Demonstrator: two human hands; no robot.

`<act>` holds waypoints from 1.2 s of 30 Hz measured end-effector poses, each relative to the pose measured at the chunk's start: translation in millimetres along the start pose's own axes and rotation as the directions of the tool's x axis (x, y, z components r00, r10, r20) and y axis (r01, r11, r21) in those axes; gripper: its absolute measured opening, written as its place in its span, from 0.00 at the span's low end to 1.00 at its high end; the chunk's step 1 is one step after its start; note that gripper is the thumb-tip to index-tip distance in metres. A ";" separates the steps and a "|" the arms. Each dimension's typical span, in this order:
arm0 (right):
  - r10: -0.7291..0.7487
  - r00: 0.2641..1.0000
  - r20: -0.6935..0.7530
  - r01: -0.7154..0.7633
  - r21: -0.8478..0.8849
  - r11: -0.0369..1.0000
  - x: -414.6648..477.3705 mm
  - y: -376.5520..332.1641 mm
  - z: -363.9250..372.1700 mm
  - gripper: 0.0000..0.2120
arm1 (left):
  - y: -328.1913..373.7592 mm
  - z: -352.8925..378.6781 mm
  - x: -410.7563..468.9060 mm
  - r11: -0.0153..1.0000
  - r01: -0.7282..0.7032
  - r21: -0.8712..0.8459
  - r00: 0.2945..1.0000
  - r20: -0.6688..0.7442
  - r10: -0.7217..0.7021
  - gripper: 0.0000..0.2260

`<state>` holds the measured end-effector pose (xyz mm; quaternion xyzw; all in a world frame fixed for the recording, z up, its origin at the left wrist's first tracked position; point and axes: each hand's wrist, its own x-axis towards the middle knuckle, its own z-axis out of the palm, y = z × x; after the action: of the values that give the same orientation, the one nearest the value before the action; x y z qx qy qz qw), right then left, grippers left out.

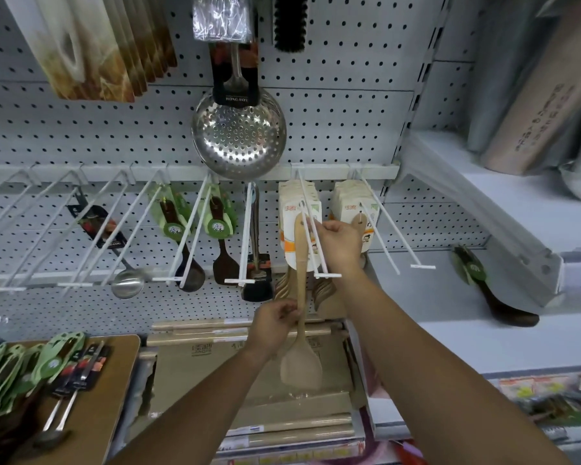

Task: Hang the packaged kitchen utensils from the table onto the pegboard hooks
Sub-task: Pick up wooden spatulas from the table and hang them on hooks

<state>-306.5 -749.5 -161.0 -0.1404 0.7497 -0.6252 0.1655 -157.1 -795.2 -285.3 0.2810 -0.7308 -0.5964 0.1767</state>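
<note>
- Risk: spatula [301,280] can be dropped or jammed if its top hole is skewed against the hook [317,260]; threading cannot be confirmed.
- Spatula look: pale bare wood, held upright, blade at 6 o'clock, top at the hook.
- Handle is clamped by left hand [277,322]; hook is pinched by right hand [341,241], at 1 o'clock.

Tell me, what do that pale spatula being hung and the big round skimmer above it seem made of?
Spatula: looks like unfinished light wood or bamboo; matte, tan, with faint grain. Skimmer: apparently polished steel or a similar metal; shiny, with mirror-like reflections and punched holes.
</note>
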 end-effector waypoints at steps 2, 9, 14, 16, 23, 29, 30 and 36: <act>0.005 1.000 -0.015 -0.006 -0.027 1.000 11.9 6.3 3.6 0.22 | 0.1 -2.3 7.1 0.998 -0.020 0.066 1.000 0.012 0.020 0.06; 0.022 1.000 -0.022 -0.025 -0.165 0.986 26.8 31.8 -5.4 0.31 | -14.1 -15.6 15.9 0.953 -0.025 0.301 0.993 0.114 -0.010 0.09; -0.010 1.000 0.006 0.012 -0.376 0.926 -23.0 29.5 -43.8 0.20 | -30.5 -37.6 -6.2 0.884 0.051 0.465 0.997 0.031 -0.074 0.13; -0.037 0.998 0.044 0.054 -0.475 0.878 -37.3 41.6 -55.1 0.19 | -35.5 -52.1 -19.2 0.821 0.079 0.566 0.997 -0.027 -0.077 0.15; 0.021 0.810 0.587 0.533 -0.750 0.391 -85.4 83.4 -27.9 0.28 | -12.3 -121.8 -92.3 0.455 0.147 0.879 0.983 -0.179 0.029 0.25; -0.086 0.526 0.846 0.820 -0.477 0.318 -149.6 86.8 62.1 0.35 | -3.9 -185.5 -206.5 0.252 0.403 0.880 0.909 -0.418 0.007 0.30; -0.085 0.476 0.875 0.846 -0.429 0.317 -167.0 85.0 79.7 0.35 | -6.9 -194.5 -226.5 0.240 0.439 0.866 0.893 -0.449 -0.012 0.31; -0.114 0.134 0.984 0.963 -0.102 0.251 -279.7 68.9 174.3 0.35 | -18.7 -253.9 -348.1 0.211 0.701 0.681 0.706 -0.704 -0.074 0.32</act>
<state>20.4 -775.7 -236.9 -0.7927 0.5896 -0.0668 0.1397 268.7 -777.4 -219.2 0.6641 -0.7475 0.0121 0.0114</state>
